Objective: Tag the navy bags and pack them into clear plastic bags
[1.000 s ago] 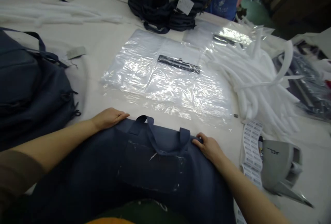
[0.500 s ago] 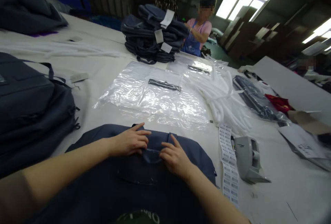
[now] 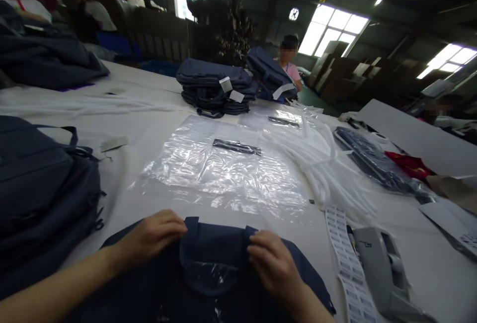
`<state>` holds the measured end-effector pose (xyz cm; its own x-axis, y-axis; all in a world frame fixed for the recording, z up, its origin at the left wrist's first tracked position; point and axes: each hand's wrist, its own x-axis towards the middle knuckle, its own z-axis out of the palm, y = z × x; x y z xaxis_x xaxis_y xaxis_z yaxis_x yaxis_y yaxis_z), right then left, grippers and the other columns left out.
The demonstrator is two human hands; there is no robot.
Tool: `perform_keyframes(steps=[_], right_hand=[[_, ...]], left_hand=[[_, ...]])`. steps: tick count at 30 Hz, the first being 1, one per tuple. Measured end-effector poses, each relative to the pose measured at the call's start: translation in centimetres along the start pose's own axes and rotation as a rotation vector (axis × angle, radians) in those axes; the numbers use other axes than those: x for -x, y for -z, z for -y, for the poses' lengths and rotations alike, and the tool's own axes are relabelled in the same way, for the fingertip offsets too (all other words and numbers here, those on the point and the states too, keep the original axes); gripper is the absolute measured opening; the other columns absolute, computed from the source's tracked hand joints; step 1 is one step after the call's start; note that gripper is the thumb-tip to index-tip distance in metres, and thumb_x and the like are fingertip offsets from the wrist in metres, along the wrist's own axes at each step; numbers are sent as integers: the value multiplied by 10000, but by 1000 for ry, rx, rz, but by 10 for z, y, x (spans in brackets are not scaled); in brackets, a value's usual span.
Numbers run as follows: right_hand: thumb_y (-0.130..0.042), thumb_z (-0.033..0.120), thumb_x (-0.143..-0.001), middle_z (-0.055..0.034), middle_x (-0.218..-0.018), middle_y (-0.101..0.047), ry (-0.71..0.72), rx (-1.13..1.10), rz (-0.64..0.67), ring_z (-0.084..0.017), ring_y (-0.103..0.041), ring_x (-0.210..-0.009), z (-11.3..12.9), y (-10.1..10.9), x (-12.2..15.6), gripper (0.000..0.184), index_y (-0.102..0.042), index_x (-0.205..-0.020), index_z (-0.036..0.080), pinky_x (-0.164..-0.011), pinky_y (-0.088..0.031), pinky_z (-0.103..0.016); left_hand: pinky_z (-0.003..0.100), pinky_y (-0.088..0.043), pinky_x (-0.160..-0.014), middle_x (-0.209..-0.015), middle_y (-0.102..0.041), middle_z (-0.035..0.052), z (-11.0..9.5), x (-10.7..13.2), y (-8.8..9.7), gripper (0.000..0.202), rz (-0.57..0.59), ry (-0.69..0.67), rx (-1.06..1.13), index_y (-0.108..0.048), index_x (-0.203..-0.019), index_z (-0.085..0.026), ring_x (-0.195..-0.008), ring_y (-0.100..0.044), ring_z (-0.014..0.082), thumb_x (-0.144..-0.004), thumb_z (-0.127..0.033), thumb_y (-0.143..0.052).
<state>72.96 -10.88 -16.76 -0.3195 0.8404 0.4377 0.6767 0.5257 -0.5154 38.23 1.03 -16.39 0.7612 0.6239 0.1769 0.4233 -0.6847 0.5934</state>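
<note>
A dark blue fabric bag (image 3: 219, 243) lies right before me on the white table. Two strap ends stand up along its far edge, and a rounded flap with a shiny clear film on it lies between them. My left hand (image 3: 158, 236) is closed, its fingertips pinching the bag beside the left strap. At the right strap, my right hand (image 3: 274, 261) is closed too, with thumb and fingers on the fabric. The lower part of the bag is dark and cut off by the frame.
Clear plastic bags (image 3: 201, 164) lie beyond the bag. White foam tubes (image 3: 316, 159), a barcode label sheet (image 3: 346, 263) and a grey tape dispenser (image 3: 383, 268) are to the right. Another blue bag (image 3: 40, 199) sits left. A co-worker (image 3: 292, 69) stands behind stacked bags (image 3: 216, 82).
My hands have moved apart, from spread fingers on the flap to closed fingers near the straps. My view has tilted up. A top bag of the far stack has shifted right, toward the co-worker.
</note>
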Motion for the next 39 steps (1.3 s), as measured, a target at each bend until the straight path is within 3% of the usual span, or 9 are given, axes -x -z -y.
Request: perform_keyframes(steps=[6, 10, 14, 17, 21, 23, 28, 34, 39], right_hand=[[-551, 288, -831, -67, -1012, -711, -740, -53, -65, -220, -654, -966, -162, -7, -80, 188, -707, -907, 216, -899, -515, -366], [-675, 176, -656, -77, -932, -720, -875, 50, 59, -248, -655, -928, -228, -30, -91, 106, -738, -739, 199, -871, -503, -358], [-702, 149, -598, -25, -612, -675, -978, 23, 335, -193, -648, -649, -263, -28, -101, 55, -721, -577, 197, -633, -497, -270], [-718, 150, -569, -5, -589, -660, -984, 15, 462, -175, -619, -595, -278, -20, -111, 78, -739, -627, 198, -587, -471, -258], [-723, 203, -603, -22, -927, -701, -858, 97, 405, -200, -626, -877, -278, -23, -114, 302, -747, -902, 234, -799, -462, -280], [-624, 244, -718, -46, -924, -696, -816, 131, 376, -208, -622, -908, -275, -28, -113, 170, -736, -841, 208, -820, -449, -293], [-342, 308, -856, -63, -624, -635, -763, 139, 413, -222, -614, -642, -288, -31, -126, 357, -527, -568, 210, -634, -439, -330], [-461, 442, -796, -66, -654, -588, -501, 385, 322, -260, -563, -633, -324, -31, -131, 248, -385, -649, 257, -587, -378, -359], [-553, 385, -787, -77, -762, -622, -319, 391, 393, -253, -593, -719, -309, -22, -123, 150, -531, -769, 238, -674, -416, -364]], left_hand=[[332, -465, -873, -1004, -678, 78, 137, -121, 16, 383, -169, 572, -71, -684, -959, -200, -962, -605, 237, -784, -510, -542], [368, -459, -734, -770, -678, 106, 210, -154, 6, 299, 45, 685, -133, -667, -675, -168, -801, -630, 297, -577, -445, -609], [337, -375, -591, -534, -572, 64, 246, -174, 18, 386, 324, 678, -127, -587, -500, -187, -581, -560, 248, -593, -552, -500], [309, -341, -577, -533, -559, 35, 256, -188, 36, 421, 442, 633, -91, -611, -544, -187, -573, -520, 212, -593, -590, -495], [277, -365, -576, -581, -584, 11, 254, -190, 46, 353, 455, 603, -36, -585, -596, -183, -622, -535, 197, -534, -528, -624], [271, -405, -602, -652, -622, 13, 247, -185, 45, 362, 428, 610, -13, -605, -684, -178, -661, -562, 192, -550, -509, -666], [305, -469, -686, -693, -605, 19, 227, -188, 38, 373, 387, 660, -44, -613, -754, -138, -660, -568, 151, -856, -493, -563], [334, -490, -760, -854, -613, 31, 222, -200, 31, 267, 269, 673, -237, -605, -886, -128, -790, -582, 164, -858, -391, -639], [371, -476, -821, -868, -612, 35, 215, -182, 37, 167, 263, 652, -440, -609, -875, -136, -857, -583, 186, -845, -292, -660]])
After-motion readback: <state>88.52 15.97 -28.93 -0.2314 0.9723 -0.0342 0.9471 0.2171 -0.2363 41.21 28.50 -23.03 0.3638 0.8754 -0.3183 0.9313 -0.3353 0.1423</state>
